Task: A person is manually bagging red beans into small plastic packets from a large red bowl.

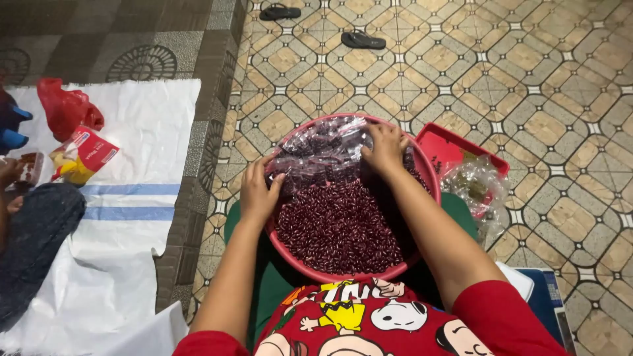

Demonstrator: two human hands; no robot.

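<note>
The tiled floor [527, 86] is carrying everything here, and a white sheet [132, 132] is lying along its left edge. At the middle, a round pink basin [343, 271] is sitting against the person's lap, heaped with dark red beans [339, 227]. A clear plastic bag [320, 148] is lying across the basin's far side, already holding some beans, though most are still lying loose in the basin, so the bagging looks early and far from finished. The left hand [258, 191] is resting on the basin's left rim, fingers curled and pinching the bag's edge. The right hand [384, 146] is pressing down on the bag's right end, fingers bent over the plastic. A red tray [448, 146] is waiting just beside the basin's right rim.
</note>
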